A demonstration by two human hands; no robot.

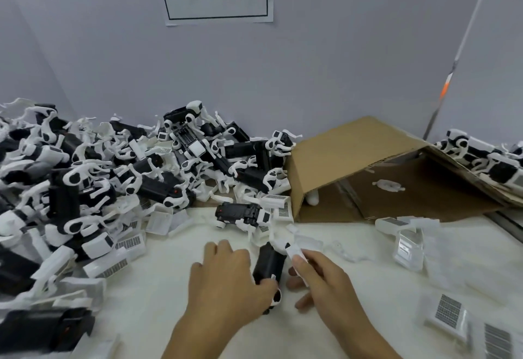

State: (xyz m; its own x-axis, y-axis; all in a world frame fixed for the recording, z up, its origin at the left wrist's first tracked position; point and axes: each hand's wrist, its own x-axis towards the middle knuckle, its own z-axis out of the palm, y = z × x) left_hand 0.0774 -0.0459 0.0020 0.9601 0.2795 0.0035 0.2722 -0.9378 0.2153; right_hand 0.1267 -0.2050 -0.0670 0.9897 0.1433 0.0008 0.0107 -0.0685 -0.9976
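The black toy body (pixel 268 264) is a boxy, matte block. It lies lengthwise away from the person on the white bench (pixel 175 259), near its front edge and midway between the two hands. A white jointed fitting sits at its far end, and a small white-and-black round part shows at its near end, under the thumb. The left hand (pixel 226 276) grips the body from the left side, thumb curled over the top and fingers wrapped round the flank. The right hand (pixel 322 282) pinches a thin white piece (pixel 295 255) between thumb and forefinger, holding it against the body's far right corner; motion blur hides the exact contact. Just beyond them a finished toy dog (pixel 240 214) lies on its side, black with white legs. To the left a large heap of black-and-white toys (pixel 113 183) is piled against the wall. To the right a cardboard box (pixel 353 155) lies tipped over with its opening facing the person, and a white part (pixel 387 184) rests inside it. Clear plastic shells (pixel 407 242) and white grille parts (pixel 448 312) are scattered across the bench on the right.
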